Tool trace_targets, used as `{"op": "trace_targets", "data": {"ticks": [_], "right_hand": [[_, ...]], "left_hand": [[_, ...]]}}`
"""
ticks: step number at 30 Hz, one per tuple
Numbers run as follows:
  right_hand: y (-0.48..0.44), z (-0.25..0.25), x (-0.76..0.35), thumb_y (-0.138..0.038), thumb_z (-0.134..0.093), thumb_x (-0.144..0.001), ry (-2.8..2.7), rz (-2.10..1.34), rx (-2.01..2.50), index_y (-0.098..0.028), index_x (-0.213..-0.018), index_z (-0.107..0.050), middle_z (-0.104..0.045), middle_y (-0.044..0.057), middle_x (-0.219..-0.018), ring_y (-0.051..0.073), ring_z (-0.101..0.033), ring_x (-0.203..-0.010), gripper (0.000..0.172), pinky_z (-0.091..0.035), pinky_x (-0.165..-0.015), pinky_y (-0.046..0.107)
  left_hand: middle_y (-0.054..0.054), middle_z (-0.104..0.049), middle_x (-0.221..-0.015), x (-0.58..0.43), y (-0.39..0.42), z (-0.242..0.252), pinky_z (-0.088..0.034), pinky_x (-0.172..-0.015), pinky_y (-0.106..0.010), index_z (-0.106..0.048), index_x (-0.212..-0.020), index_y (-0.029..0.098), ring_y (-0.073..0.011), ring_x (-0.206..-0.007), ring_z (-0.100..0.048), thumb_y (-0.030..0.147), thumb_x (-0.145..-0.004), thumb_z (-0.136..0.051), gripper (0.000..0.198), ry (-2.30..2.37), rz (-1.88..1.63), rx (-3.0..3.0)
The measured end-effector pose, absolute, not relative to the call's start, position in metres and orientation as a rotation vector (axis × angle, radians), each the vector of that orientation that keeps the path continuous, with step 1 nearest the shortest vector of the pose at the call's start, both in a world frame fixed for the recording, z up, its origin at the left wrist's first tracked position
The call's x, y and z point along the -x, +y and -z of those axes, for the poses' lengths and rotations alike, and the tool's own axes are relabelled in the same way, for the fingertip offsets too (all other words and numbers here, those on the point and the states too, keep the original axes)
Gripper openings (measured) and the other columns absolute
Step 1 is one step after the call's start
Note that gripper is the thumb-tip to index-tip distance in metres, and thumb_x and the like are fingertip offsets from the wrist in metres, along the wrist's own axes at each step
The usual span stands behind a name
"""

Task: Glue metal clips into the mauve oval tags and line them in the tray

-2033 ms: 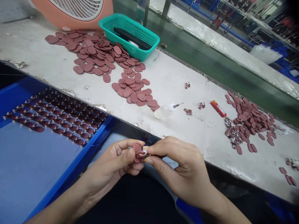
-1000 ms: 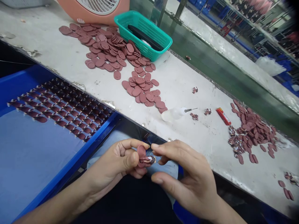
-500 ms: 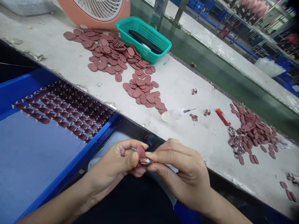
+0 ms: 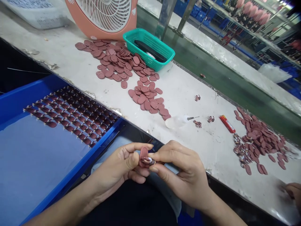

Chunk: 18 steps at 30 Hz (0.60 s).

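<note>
My left hand (image 4: 124,164) is closed, pinching a flat reddish-brown oval piece (image 4: 143,153) between thumb and fingers. Against the lower part of that oval sits a small dark brown painted piece (image 4: 148,161) with white and yellow marks. The thumb and forefinger of my right hand (image 4: 183,171) grip the painted piece from the right. Both hands meet over my lap, in front of the table edge. Whether the two pieces are joined cannot be made out.
A blue tray (image 4: 70,183) at left holds rows of assembled pieces. On the table (image 4: 70,67) lie oval heaps, a squeeze bottle (image 4: 176,121) with a thin tip, a red lighter-like object (image 4: 227,124), a green basket (image 4: 131,36) and a fan (image 4: 103,18). Another person's hand (image 4: 293,190) shows at right.
The painted piece and the oval have turned slightly in my fingers. The view has shifted a little, and another person's blurred hand has appeared at the right edge.
</note>
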State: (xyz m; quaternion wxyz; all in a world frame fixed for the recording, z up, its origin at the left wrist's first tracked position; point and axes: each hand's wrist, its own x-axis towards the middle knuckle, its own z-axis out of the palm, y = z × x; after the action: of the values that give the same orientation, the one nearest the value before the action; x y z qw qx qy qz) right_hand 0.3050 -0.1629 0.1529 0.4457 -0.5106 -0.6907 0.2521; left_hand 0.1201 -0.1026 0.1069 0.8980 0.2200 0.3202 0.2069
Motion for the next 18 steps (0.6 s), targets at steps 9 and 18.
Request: {"op": "trace_targets", "data": {"ticks": [9, 18], "right_hand": [[-0.149, -0.123, -0.272, -0.005, -0.074, -0.086, -1.881, 0.272, 1.306, -0.003, -0.11, -0.068, -0.072, 0.011, -0.079, 0.017, -0.061, -0.068, 0.025, -0.051, -0.057, 0.031], [-0.132, -0.112, -0.242, -0.009, -0.074, -0.088, -1.949, 0.253, 1.181, -0.003, -0.105, -0.07, -0.072, 0.008, -0.073, 0.016, -0.063, -0.06, 0.018, -0.05, -0.052, 0.031]], "left_hand": [[0.002, -0.07, -0.066, -0.114, -0.104, -0.105, -0.054, -0.048, -0.016, -0.076, -0.074, 0.02, -0.01, -0.055, -0.058, 0.031, -0.057, -0.098, 0.03, 0.96, -0.903, -0.73], [-0.001, -0.076, -0.08, -0.099, -0.097, -0.094, -0.056, -0.052, -0.018, -0.078, -0.08, 0.023, -0.0158, -0.071, -0.068, 0.041, -0.076, -0.085, 0.02, 1.098, -1.005, -0.712]]}}
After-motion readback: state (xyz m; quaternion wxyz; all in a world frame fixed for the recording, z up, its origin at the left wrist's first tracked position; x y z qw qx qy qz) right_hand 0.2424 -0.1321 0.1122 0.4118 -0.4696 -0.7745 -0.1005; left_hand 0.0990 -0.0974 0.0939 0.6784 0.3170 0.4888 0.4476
